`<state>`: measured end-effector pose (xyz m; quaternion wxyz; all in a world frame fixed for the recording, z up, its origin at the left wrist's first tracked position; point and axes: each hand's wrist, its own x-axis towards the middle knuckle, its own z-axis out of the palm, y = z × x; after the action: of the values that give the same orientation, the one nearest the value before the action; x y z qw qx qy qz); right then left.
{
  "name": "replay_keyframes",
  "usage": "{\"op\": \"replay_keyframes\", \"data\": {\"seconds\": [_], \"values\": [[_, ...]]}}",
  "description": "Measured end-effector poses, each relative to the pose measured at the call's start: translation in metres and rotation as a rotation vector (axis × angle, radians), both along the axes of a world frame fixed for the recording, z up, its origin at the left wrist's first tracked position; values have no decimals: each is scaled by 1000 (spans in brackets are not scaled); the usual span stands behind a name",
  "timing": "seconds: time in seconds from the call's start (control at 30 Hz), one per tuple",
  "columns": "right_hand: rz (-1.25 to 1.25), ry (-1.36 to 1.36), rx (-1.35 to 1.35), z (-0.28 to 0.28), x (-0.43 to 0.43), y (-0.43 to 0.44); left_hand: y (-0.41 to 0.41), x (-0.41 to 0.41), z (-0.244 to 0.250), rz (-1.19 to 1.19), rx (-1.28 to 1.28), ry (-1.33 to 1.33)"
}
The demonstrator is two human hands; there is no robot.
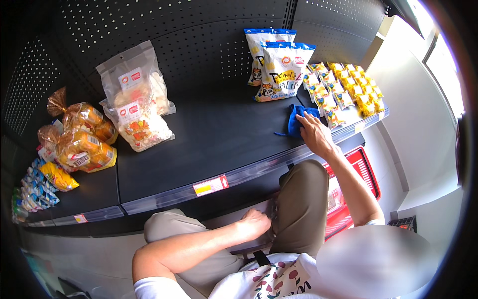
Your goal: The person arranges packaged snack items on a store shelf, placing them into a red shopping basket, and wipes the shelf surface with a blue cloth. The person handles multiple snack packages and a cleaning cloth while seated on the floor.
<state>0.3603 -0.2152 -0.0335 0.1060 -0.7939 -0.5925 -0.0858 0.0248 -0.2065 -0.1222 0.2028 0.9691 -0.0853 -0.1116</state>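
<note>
My right hand (316, 132) presses down on a crumpled blue cloth (295, 121) near the front edge of a black metal shelf (209, 127). Its fingers are spread over the cloth, and a thin blue loop trails to the left. Just behind the cloth stand two white snack bags (282, 73) with blue top edges, one in front of the other. My left hand (257, 224) is curled into a loose fist between my knees, below the shelf edge. Nothing shows in it, though its fingertips are partly hidden.
Small yellow packets (360, 88) and white-and-yellow packets (326, 95) line the shelf's right end. Clear marshmallow-like bags (143, 129) and orange bread packs (87, 149) stand left. A price strip (211, 186) runs along the front. A red basket (368, 168) sits beside my right knee.
</note>
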Motion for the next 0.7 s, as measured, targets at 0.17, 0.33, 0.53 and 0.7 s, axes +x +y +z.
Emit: {"op": "replay_keyframes", "data": {"seconds": [0.17,0.33,0.53,0.7], "values": [[-16,6,-22,0,-11,-17,-2,-2,6,-5,-19,48],[83,52,-97,14,-42,-3,-8,-1,4,6,42,32],[107,85,-131,29,-55,11,-5,-2,4,8,5,38],[165,49,-74,18,-41,2,-2,-6,5,3,-27,61]]}}
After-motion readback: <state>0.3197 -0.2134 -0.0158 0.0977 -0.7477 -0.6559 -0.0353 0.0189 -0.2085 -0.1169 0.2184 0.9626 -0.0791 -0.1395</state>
